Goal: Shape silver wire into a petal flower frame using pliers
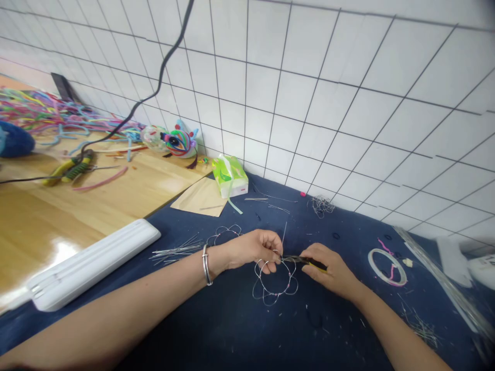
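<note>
A flower-shaped wire ring (277,294) with looped petals and small pinkish wraps hangs from my left hand (266,246). The fingers of that hand pinch its upper edge, and a thin straight wire end (285,234) sticks up there. My right hand (327,268) is wrapped round pliers (317,264) with dark jaws and yellow on the handle. The jaws reach left to the wire at my left fingertips; whether they grip it is too small to tell. Beyond my left wrist a second looped wire ring (224,232) lies on the dark blue cloth (247,330).
Cut wires (178,248) lie left of my arm, beside a white elongated case (96,263). A green tissue pack (230,178) and a tangled wire bundle (323,205) sit near the tiled wall. A white tape ring (386,268) lies right; yellow-green pliers (71,169) lie on the wooden table.
</note>
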Action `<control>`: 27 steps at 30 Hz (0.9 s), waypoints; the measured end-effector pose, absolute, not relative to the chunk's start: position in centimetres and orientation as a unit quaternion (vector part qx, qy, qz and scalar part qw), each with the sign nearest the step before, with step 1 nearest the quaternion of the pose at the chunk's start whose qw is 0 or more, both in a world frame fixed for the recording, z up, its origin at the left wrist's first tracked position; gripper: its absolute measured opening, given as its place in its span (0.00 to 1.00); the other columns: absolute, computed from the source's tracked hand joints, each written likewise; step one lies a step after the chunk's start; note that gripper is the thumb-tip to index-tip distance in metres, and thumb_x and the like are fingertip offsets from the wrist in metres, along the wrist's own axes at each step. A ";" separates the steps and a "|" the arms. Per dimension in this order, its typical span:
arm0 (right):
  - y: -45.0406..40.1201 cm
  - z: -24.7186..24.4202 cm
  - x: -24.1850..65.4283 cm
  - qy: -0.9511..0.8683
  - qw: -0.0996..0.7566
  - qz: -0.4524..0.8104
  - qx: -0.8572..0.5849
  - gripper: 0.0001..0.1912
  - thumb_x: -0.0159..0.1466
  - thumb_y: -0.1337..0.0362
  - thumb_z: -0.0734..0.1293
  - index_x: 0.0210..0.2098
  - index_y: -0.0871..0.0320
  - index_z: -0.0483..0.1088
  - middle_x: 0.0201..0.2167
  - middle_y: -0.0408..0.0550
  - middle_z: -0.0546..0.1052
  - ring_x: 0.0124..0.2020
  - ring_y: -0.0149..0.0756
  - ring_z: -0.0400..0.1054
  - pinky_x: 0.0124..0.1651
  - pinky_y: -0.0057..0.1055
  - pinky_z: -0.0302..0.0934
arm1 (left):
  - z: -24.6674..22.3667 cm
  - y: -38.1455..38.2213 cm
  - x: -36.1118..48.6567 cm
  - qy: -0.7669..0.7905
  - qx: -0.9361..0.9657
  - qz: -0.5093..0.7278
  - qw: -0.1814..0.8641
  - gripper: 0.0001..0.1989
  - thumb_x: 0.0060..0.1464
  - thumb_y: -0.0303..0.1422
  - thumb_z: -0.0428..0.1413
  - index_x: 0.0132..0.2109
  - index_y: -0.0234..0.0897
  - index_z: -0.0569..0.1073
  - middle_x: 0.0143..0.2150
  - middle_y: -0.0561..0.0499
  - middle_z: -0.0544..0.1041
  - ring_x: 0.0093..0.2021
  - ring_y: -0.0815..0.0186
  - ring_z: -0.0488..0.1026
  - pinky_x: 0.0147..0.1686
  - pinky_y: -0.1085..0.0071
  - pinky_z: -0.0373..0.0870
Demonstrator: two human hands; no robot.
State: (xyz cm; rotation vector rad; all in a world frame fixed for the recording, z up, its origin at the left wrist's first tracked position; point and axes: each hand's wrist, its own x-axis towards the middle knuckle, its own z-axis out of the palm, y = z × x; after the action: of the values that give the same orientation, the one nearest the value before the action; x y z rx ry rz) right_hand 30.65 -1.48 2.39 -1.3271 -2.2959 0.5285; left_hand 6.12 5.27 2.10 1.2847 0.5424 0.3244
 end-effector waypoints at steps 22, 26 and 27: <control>-4.0 3.2 27.4 -0.818 0.107 -0.139 -0.547 0.13 0.62 0.59 0.59 0.40 0.58 0.69 0.31 0.51 0.68 0.33 0.37 0.59 0.38 0.35 0.53 | 0.6 5.2 7.0 0.309 0.569 0.254 0.718 0.06 0.49 0.29 0.54 0.37 0.34 0.67 0.27 0.51 0.72 0.28 0.68 0.73 0.30 0.70 0.70; -4.0 2.9 27.5 -0.816 0.111 -0.162 -0.544 0.13 0.62 0.59 0.59 0.41 0.58 0.69 0.30 0.51 0.69 0.33 0.37 0.60 0.38 0.34 0.53 | 0.6 5.3 7.1 0.298 0.564 0.258 0.726 0.07 0.50 0.29 0.54 0.37 0.34 0.67 0.28 0.50 0.73 0.29 0.67 0.73 0.31 0.69 0.70; -4.0 2.8 27.6 -0.816 0.112 -0.167 -0.542 0.13 0.62 0.59 0.59 0.41 0.58 0.69 0.31 0.51 0.69 0.33 0.37 0.60 0.38 0.34 0.53 | 0.6 5.3 7.1 0.295 0.564 0.256 0.727 0.07 0.49 0.29 0.54 0.37 0.34 0.67 0.29 0.50 0.73 0.30 0.67 0.74 0.32 0.68 0.70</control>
State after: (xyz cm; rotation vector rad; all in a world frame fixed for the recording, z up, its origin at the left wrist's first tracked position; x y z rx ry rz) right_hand 27.59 -3.98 2.80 -1.5905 -2.3964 -0.4904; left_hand 7.05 5.30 0.62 1.2434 0.6503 0.5654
